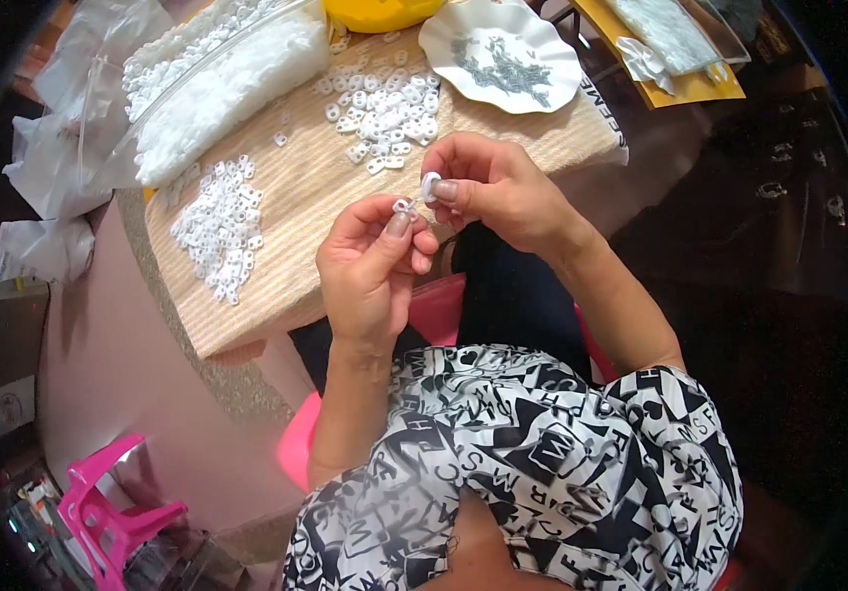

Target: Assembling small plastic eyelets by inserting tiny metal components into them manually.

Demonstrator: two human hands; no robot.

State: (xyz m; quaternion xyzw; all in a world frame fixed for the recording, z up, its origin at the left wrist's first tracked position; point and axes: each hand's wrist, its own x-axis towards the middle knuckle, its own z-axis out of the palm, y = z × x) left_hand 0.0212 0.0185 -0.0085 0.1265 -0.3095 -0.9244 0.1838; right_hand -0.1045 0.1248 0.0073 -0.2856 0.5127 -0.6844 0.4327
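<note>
Just off the table's near edge, my two hands are raised close together. Between thumb and fingertips, my left hand [376,258] pinches a small white plastic piece [404,206] with a hole in it. My right hand [503,193] grips a rounder white plastic piece [430,187] by its rim. A narrow gap separates the two pieces. Beyond my hands lies a heap of white plastic pieces with holes [384,108]. Another pile of smaller white pieces [219,229] spreads to the left. Small dark grey parts [508,74] rest in a white scalloped dish [448,34] at the back right.
The pieces lie on a table with a wood-pattern top [291,212]. A clear bag of white parts [232,94] and a yellow bowl [379,12] stand at its back. A yellow envelope [660,94] is at far right, a pink stool [108,517] at lower left.
</note>
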